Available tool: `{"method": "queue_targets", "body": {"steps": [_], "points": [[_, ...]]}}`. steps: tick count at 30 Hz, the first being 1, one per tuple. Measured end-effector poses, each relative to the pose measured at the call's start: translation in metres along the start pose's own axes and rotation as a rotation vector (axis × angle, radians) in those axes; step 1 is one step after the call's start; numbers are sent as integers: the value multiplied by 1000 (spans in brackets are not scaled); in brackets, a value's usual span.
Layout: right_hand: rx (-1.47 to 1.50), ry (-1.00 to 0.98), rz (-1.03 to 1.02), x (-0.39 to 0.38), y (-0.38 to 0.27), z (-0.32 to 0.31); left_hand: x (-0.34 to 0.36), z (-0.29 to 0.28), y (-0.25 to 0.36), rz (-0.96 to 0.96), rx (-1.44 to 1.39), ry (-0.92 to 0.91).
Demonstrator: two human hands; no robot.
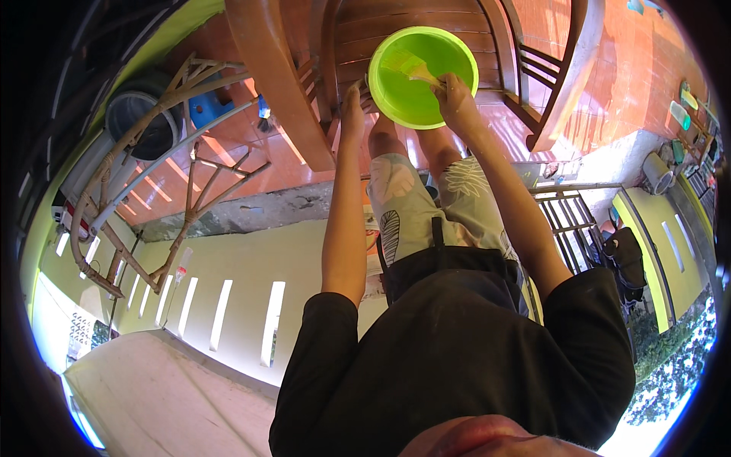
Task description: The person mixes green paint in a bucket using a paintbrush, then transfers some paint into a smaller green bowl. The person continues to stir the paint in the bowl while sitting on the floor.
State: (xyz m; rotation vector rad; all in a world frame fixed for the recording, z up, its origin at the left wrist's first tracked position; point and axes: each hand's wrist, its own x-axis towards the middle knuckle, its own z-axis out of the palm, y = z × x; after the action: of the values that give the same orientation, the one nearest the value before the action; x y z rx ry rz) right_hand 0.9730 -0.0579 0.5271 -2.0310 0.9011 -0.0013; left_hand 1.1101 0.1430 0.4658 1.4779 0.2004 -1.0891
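Observation:
A bright green bucket (417, 114) is in front of me, its opening facing up, over or on a slatted wooden seat. My right hand (457, 103) is at its right rim, closed round the pale handle of a brush (405, 64). The brush's flat yellowish head reaches into the bucket. My left hand (354, 113) is against the bucket's left side, thumb up near the rim and fingers curled at the outer wall, partly hidden. What lies in the bottom of the bucket is hard to make out.
The slatted wooden seat (346, 46) has thick wooden arms (278, 84) on both sides. Orange tiles (609, 84) cover the floor. At left are a branch frame (190, 206), a dark tub (141, 122) and a blue container (207, 110). A metal rack (567, 225) stands at right.

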Motion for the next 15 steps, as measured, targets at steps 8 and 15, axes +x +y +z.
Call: {"method": "queue_targets", "body": {"steps": [8, 15], "points": [[-144, -102, 246, 9, 16, 29, -2, -11, 4, -25, 114, -68], [-374, -169, 255, 39, -3, 53, -3, -13, -3, 22, 189, -61]]}}
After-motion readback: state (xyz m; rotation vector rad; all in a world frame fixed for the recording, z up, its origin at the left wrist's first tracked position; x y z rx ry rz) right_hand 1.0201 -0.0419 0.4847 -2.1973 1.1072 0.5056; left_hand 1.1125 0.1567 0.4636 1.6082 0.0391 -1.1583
